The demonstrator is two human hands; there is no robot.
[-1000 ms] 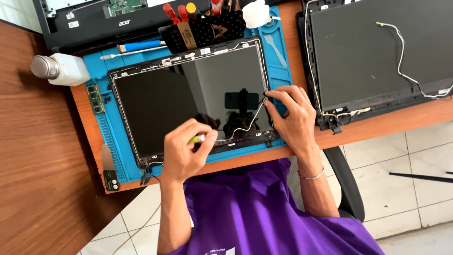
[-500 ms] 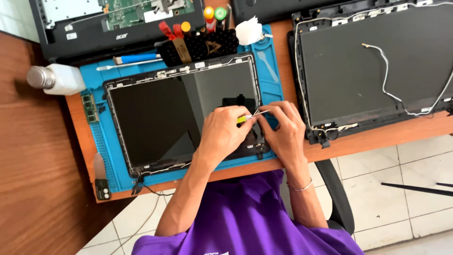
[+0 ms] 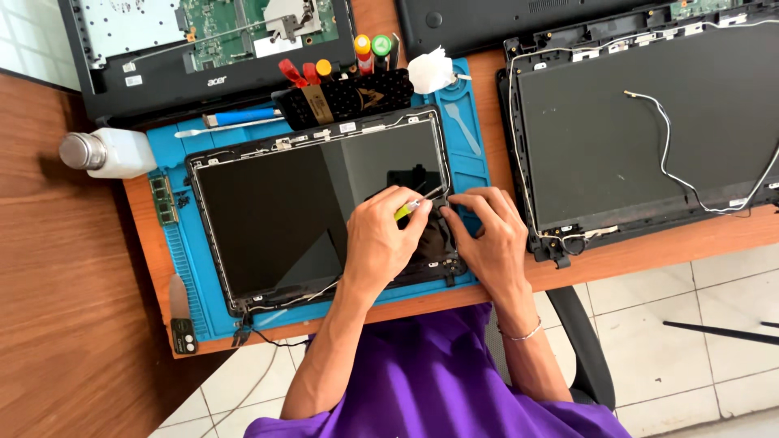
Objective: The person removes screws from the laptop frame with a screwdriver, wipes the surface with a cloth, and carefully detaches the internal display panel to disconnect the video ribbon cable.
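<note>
Yellow-handled screwdriver (image 3: pixel 408 209) in left hand (image 3: pixel 381 239), white bottle (image 3: pixel 109 152) beside blue mat (image 3: pixel 466 146)

Both hands cover laptop screen (image 3: pixel 308 219) near-right corner; yellow-green tool (image 3: pixel 403 212) mostly hidden in grip; far laptop base (image 3: pixel 203 49) cut by edge.
</note>
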